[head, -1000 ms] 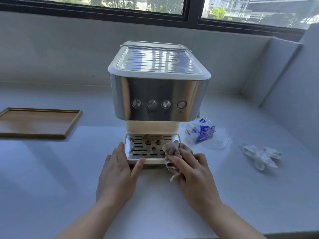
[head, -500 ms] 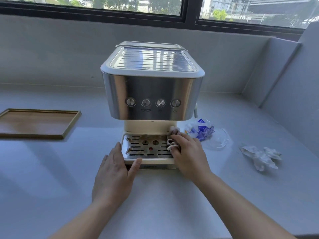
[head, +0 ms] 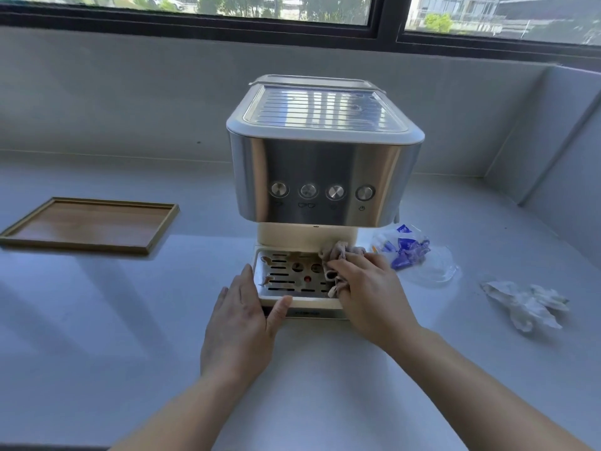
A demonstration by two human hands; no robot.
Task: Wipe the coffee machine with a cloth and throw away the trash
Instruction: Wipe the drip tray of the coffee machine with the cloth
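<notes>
Right hand [head: 367, 288] fingers clenched on crumpled pinkish cloth [head: 341, 252], right side of slotted drip tray [head: 286, 278] of steel coffee machine [head: 322, 164]; left hand [head: 240, 323] flat, fingers released, bracing near-left corner. Risk: cloth snags slots, tray lifts.

A pale counter [head: 97, 320] is running along a grey wall [head: 130, 92], with a side wall [head: 569, 157] closing it off at the right. Above, a window [head: 276, 4] with a dark frame [head: 387, 24] is letting in daylight; trees [head: 227, 1] and buildings [head: 520, 11] are showing through the glass. Soft shadows are lying across the counter's near part. A wooden tray [head: 91, 222] is sitting at the left.
</notes>
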